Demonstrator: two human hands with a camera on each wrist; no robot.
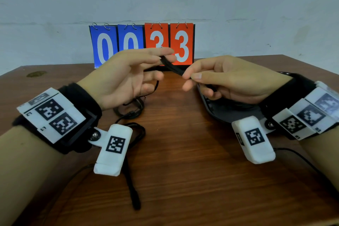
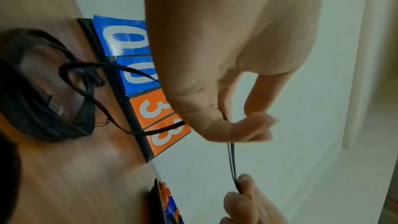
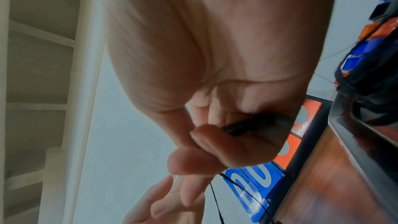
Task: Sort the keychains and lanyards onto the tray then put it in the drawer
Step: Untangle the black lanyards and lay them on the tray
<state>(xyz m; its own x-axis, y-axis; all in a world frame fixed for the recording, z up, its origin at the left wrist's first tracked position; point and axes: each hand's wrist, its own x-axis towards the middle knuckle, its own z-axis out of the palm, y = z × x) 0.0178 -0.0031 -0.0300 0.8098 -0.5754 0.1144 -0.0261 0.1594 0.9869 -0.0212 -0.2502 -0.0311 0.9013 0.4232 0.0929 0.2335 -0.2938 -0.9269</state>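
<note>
A black lanyard (image 1: pixel 173 68) is stretched in the air between both hands, in front of the scoreboard. My left hand (image 1: pixel 165 57) pinches its far end between thumb and fingers; the pinch also shows in the left wrist view, with the left hand (image 2: pixel 226 120) on the thin cord (image 2: pixel 232 159). My right hand (image 1: pixel 189 77) pinches the near end; in the right wrist view the right hand (image 3: pixel 215 135) grips a thicker black piece. From the left hand the cord hangs down to a coiled black lanyard (image 1: pixel 130 110) on the table. A dark tray (image 1: pixel 216 113) lies under my right hand.
A flip scoreboard (image 1: pixel 143 44) reading 0033 stands at the table's back edge against the wall. Another black lanyard (image 1: pixel 132 180) lies on the wooden table (image 1: pixel 183 152) near my left wrist. Black cords (image 3: pixel 366 94) lie on the tray (image 3: pixel 353 135).
</note>
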